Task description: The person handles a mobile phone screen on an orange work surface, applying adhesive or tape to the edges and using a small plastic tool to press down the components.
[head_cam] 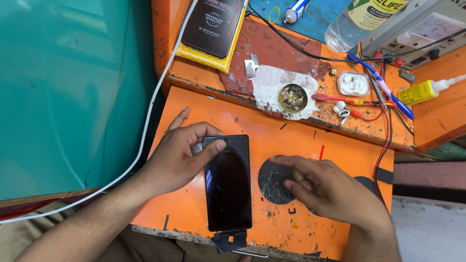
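A black smartphone (228, 187) lies face up on the orange work board (272, 131), its near end in a small dark clamp (229, 240). My left hand (180, 153) rests on the phone's far left corner, thumb pressed on the glass, with a small grey object tucked under the fingers. My right hand (323, 187) lies to the right of the phone, fingers curled over a dark round pad (272, 182) on the board. Whether it pinches something small there, I cannot tell.
Farther back lie a round tin of gold flakes (293, 98), a white earbud case (353, 83), pens, a yellow glue bottle (424, 90), a clear water bottle (361, 19) and a boxed phone (213, 26). A white cable (145, 121) runs down the left side.
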